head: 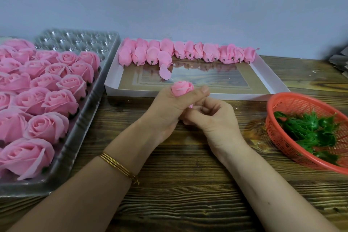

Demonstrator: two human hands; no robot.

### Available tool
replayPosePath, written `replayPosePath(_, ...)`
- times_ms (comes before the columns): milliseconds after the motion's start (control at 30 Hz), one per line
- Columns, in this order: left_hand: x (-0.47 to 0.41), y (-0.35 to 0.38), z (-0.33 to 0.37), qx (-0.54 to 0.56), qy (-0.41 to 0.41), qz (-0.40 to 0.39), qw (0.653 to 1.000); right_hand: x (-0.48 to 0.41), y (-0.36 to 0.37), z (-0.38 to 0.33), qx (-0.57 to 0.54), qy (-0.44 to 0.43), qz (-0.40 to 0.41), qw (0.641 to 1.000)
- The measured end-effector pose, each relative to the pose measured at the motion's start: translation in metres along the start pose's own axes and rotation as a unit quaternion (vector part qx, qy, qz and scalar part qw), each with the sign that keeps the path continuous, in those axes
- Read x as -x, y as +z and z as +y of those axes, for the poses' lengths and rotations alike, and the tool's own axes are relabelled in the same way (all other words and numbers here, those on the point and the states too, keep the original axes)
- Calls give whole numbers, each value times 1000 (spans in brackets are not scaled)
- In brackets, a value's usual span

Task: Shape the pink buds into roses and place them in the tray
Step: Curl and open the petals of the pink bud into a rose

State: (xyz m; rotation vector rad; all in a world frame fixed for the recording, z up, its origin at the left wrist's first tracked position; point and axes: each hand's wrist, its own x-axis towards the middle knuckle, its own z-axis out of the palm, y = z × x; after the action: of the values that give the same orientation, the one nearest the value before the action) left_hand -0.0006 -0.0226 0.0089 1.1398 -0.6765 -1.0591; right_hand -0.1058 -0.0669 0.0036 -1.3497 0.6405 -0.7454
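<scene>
Edges and clearance: the clear plastic tray (82, 133) lies at the left edge of the wooden table (188, 184), its right wall just beside the white shallow box (188, 96), with a narrow strip of bare wood between them. Open tabletop runs along the near side, crossed by both forearms. The red basket (273, 118) sits at the right, near the box's front corner.

Surroundings: finished roses (47, 126) fill most of the tray; bare cells show at its far end. A row of pink buds (188, 51) lines the box's far wall, one loose piece (165, 70) lying just in front. Green leaf pieces (310, 130) lie in the basket.

Hands: the left hand (169, 107), bangles (120, 167) on its wrist, is closed round the worked bud (182, 88), thumb across it, above the box's front wall. The right hand (216, 117), fingers curled, pinches the bud's lower end.
</scene>
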Motion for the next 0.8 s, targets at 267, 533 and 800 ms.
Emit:
replayPosePath(267, -2, 0, -3, 5, -7, 17, 1000, -3, -1, 1, -70, 48, -30, 996)
replayPosePath(533, 0, -1, -2, -12, 11, -8, 1000, -2, -3, 2, 5, 6, -1, 1000)
replayPosePath(800, 2, -4, 2, -35, 0, -49, 998, -3, -8, -10, -183, 142, -100, 968)
